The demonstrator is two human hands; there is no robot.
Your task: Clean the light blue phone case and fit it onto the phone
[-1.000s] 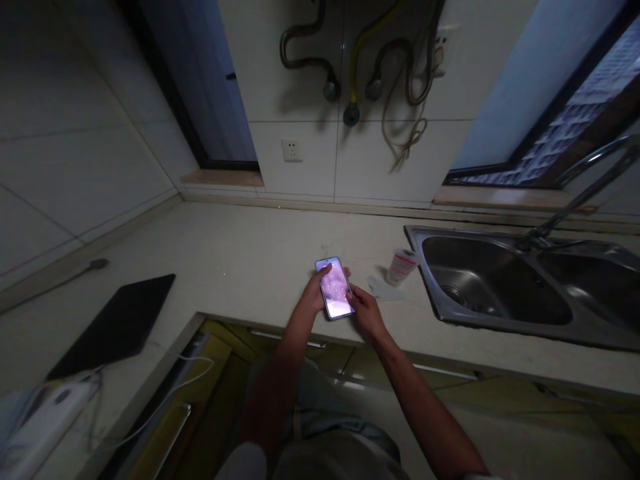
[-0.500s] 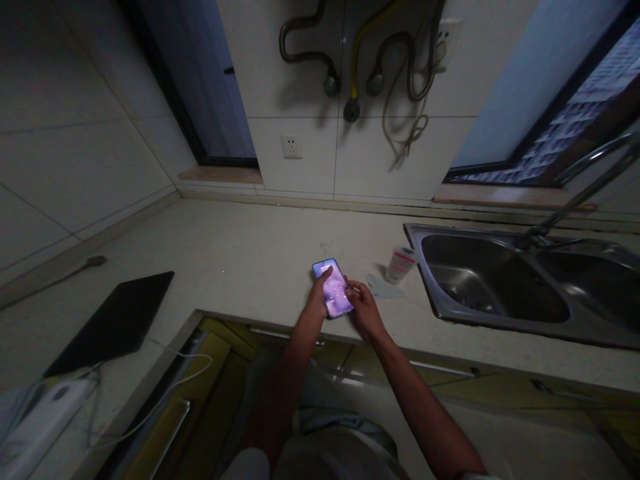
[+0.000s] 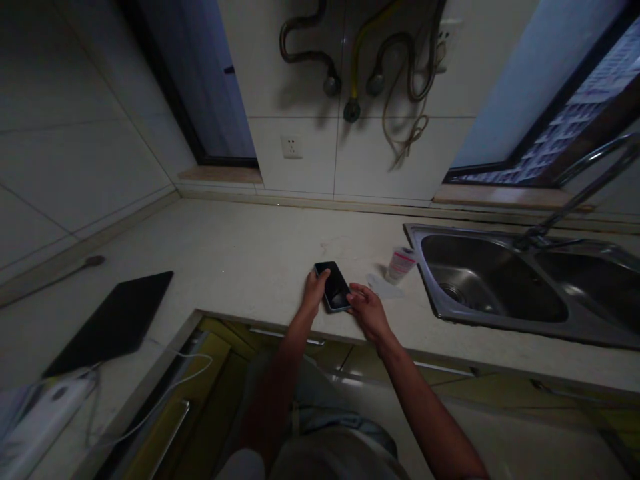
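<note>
Phone (image 3: 334,289) screen now dark, between left hand (image 3: 315,293) and right hand (image 3: 369,312).

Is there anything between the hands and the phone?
No, nothing visible. The left hand already grips the phone along its left edge, and the right hand sits at its lower right corner, fingertips at the edge. The small white tube lies off to the right.

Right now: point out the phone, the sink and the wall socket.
phone (image 3: 333,286): head view, middle of its dark screen.
sink (image 3: 417,235): head view, steel rim at the near-left corner.
wall socket (image 3: 291,147): head view, centre of the white plate.
</note>
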